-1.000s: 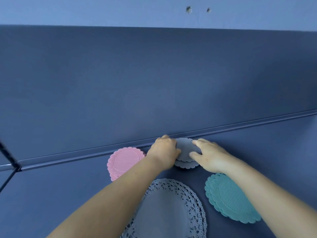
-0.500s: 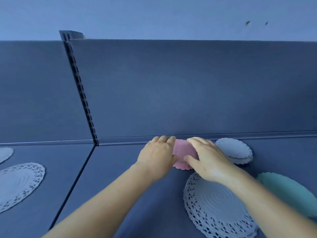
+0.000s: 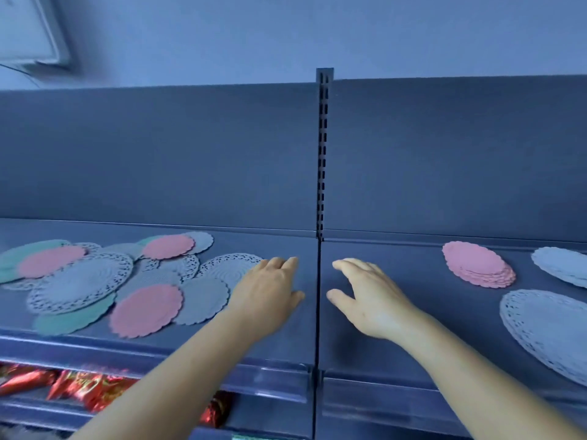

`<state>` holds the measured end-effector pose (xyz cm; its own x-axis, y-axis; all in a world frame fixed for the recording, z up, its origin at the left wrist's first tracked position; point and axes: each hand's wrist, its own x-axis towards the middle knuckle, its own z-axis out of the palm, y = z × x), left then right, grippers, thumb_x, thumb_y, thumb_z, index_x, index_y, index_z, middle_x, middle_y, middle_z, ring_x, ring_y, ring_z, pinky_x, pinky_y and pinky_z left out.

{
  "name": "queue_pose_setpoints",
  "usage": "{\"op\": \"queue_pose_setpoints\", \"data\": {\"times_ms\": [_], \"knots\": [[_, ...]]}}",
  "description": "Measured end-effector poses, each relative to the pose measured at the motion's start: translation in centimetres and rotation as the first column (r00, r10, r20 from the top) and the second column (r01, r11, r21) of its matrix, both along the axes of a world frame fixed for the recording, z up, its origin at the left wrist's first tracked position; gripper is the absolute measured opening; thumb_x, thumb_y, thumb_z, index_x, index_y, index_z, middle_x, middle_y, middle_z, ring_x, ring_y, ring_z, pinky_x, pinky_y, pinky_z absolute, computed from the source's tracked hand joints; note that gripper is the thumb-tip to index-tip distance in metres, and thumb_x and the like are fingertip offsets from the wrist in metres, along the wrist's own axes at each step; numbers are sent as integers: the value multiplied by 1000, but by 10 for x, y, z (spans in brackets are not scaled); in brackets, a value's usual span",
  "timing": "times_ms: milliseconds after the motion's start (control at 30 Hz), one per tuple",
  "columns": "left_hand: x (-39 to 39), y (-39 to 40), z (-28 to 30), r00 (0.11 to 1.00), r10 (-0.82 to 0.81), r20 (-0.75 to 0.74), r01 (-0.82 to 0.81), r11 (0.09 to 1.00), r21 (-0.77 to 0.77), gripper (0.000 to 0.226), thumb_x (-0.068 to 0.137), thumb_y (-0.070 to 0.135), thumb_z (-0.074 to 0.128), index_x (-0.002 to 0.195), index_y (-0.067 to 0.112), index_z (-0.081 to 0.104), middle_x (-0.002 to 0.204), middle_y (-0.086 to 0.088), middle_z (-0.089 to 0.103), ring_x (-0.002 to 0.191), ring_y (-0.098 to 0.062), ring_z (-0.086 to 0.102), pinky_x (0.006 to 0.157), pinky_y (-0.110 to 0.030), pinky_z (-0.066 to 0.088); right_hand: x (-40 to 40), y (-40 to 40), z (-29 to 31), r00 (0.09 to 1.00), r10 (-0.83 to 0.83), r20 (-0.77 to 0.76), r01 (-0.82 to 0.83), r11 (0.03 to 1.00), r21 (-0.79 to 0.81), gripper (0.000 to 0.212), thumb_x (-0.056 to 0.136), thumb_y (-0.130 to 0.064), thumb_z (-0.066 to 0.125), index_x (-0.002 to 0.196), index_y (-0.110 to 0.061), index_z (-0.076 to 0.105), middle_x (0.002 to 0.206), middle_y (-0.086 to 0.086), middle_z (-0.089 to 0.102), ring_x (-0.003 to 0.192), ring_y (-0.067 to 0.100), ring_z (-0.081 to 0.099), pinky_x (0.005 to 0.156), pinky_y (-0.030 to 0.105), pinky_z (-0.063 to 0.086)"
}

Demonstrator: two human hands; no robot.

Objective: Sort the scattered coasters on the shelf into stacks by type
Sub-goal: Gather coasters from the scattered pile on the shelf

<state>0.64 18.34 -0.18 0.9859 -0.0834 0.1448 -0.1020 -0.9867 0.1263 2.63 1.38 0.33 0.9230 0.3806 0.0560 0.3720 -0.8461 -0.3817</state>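
Basically one view, head camera only: both hands hover low over bare shelf (image 3: 397, 258) near the middle seam, holding nothing. Left hand (image 3: 270, 290) has fingers straight and released, reaching toward the unsorted pile; right hand (image 3: 368, 300) is spread, relaxed, also empty. Scattered coasters (image 3: 127, 281) lie overlapped on the left bay: pink, teal, grey scalloped ones and lace doilies mixed together. Sorted stacks sit on the right bay: pink stack (image 3: 478, 268), grey stack (image 3: 562, 265) at the frame edge, lace doily stack (image 3: 549, 331) at the front. Nearest to the left hand is a lace doily (image 3: 228, 268), possibly touching the fingers, hard to tell. Risk: overlapping thin pieces could lift together, so two types land on one stack; front-edge coasters could get dragged off the shelf.
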Motion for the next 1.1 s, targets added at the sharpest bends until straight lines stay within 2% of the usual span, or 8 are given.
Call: {"op": "queue_pose_setpoints", "data": {"times_ms": [167,400,600,733,833,967,1033,1100], "knots": [[-29,60,-1,998,65,0,-65,998,-7,56,96,36,44,146,18,25,144,-2,41,132,-23,36,105,-33,33,-16,59,-1,998,66,7,-66,998,13,55,97,-39,41,147,-21,26,154,-10,24,142,13,20,112,30,22],[-43,124,-7,979,196,-48,-197,980,-10,56,95,39,44,144,19,29,142,-2,43,130,-24,38,102,-35,37,-9,115,-3,985,170,-15,-170,985,0,56,96,-39,43,147,-22,26,155,-8,25,142,15,21,114,31,23],[-45,165,-15,944,306,-125,-305,952,33,41,89,51,41,121,25,47,125,1,50,117,-26,47,99,-40,40,17,159,-10,932,345,-107,-351,935,-47,68,92,-43,49,150,-24,19,158,-7,18,145,15,15,116,28,15],[-46,174,-19,928,328,-175,-327,944,33,55,91,54,40,139,28,38,140,0,41,127,-28,39,106,-42,35,26,185,-15,883,441,-161,-458,885,-88,75,89,-47,54,150,-29,15,158,-9,16,145,16,11,116,29,14],[-45,175,-16,913,369,-175,-372,928,18,60,87,57,48,138,27,40,136,-3,43,123,-28,37,104,-39,36,34,195,-15,878,450,-161,-468,879,-92,79,83,-46,61,149,-29,20,153,-4,23,142,18,16,116,31,19],[-45,179,-11,872,448,-200,-458,889,-8,72,79,59,61,138,23,40,131,-7,43,121,-28,36,100,-37,35,40,201,-16,899,404,-169,-412,911,-13,80,75,-40,71,144,-29,31,143,0,32,134,18,32,105,28,33],[-46,182,-7,857,467,-216,-485,874,-36,73,79,53,64,141,25,37,132,-7,43,124,-28,34,101,-37,34,42,201,-15,918,371,-137,-374,927,9,72,77,-32,70,141,-26,37,139,0,38,127,16,42,96,24,35],[-48,184,-5,861,464,-207,-489,867,-95,63,83,39,66,139,24,41,129,-7,46,121,-27,38,99,-37,37,45,200,-14,933,351,-86,-350,936,19,57,80,-25,67,134,-23,47,121,-2,49,109,15,50,84,20,37]]}}
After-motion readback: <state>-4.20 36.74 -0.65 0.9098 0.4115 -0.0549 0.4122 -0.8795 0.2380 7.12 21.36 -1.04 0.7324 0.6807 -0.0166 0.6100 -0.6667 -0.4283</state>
